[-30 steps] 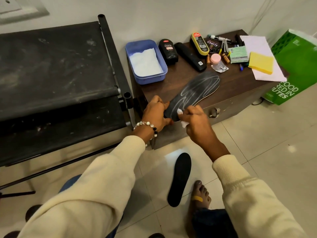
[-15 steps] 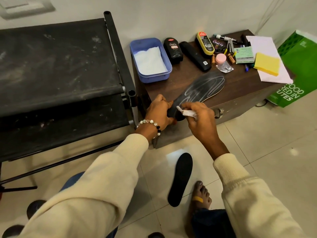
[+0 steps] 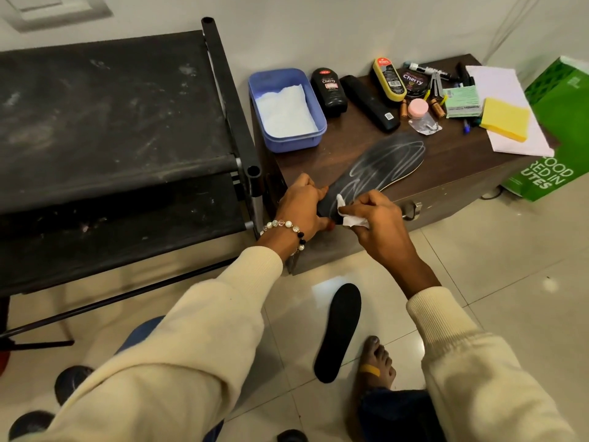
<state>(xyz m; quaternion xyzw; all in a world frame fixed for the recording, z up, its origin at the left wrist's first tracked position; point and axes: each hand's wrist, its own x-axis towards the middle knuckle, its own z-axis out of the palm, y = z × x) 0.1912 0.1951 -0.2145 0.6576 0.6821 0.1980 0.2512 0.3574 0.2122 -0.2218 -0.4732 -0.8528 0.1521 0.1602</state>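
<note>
**Insole pinned at heel, wiped w/ tissue**

Head view: the insole is laid flat on the bench. Its toe end points away from the fingers and its heel end overhangs the near edge, so it can be gripped top & bottom. The heel is clamped by the left hand, fingers curled over the top. The thumb is hidden, prob. underneath. This hold is judged to stop the piece sliding under rubbing.

A crumpled white tissue is pinched by the right hand, fingers bent round it. Its tip is pressed on the insole just beside the left fingertips. Whitish swirl marks are spread over the surface beyond the fingers, so most of the length is judged not yet cleared.

A blue tub w/ white paper and a polish bottle are parked farther off, within reach but out of the stroke path. A 2nd insole is left on the floor below the hands, prob. awaiting its turn.
</note>
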